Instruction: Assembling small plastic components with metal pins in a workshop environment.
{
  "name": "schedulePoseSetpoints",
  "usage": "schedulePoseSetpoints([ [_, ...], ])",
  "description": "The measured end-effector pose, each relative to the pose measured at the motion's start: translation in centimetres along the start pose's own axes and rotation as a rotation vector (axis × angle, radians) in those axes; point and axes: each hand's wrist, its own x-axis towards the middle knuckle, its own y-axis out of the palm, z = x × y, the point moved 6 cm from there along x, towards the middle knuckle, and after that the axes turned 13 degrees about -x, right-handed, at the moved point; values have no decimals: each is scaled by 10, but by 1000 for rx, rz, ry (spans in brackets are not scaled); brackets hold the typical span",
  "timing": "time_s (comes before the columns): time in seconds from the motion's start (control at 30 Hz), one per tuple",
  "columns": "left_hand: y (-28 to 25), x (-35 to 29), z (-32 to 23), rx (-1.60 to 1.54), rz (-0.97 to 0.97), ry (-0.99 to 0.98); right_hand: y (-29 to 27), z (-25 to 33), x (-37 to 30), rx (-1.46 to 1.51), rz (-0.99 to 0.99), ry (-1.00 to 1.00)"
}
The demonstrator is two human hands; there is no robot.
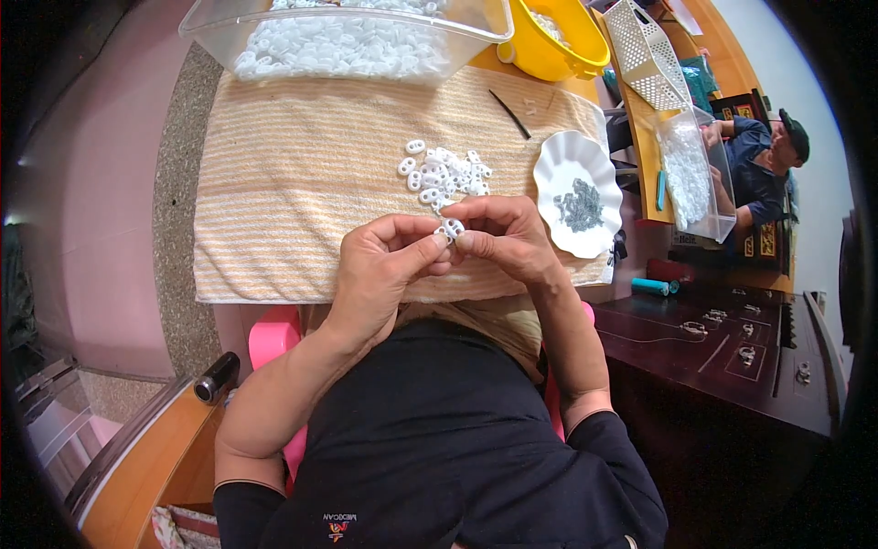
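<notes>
My left hand (pixel 380 265) and my right hand (pixel 510 240) meet over the near edge of a striped towel (pixel 283 192). Between the fingertips and thumbs of both is a small white plastic piece with holes (pixel 451 229); part of it is covered by the fingers, so I cannot tell whether it is one piece or two. Just beyond my fingers lies a loose heap of white two-hole oval pieces (pixel 446 172). To the right of the heap, a white scalloped plate (pixel 555 163) carries small grey bits (pixel 580 207), too tiny to name. A thin black stick (pixel 509 113) rests farther back.
A clear bin (pixel 485 41) full of white pieces stands at the far edge, with a yellow tub (pixel 585 64) beside it. At right are a white perforated basket (pixel 646 57) and another person (pixel 761 178) by a second clear bin (pixel 722 197). A pink chair (pixel 274 335) is under me.
</notes>
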Motion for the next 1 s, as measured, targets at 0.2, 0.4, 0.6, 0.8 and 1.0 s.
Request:
schedulePoseSetpoints([
  [0.2, -2, 1, 3, -58, -1, -34, 1, -2, 1, 31, -13, -8],
  [0.4, -2, 2, 6, -129, 8, -84, 1, 0, 0, 115, -20, -29],
  [0.6, 0, 1, 7, -186, 15, -100, 3, 0, 0, 178, -18, -62],
  [0.8, -1, 0, 8, -188, 9, -70, 5, 2, 0, 156, -24, -95],
  [1.0, 1, 0, 8, -200, 18, -65, 5, 4, -1, 146, -21, -123],
])
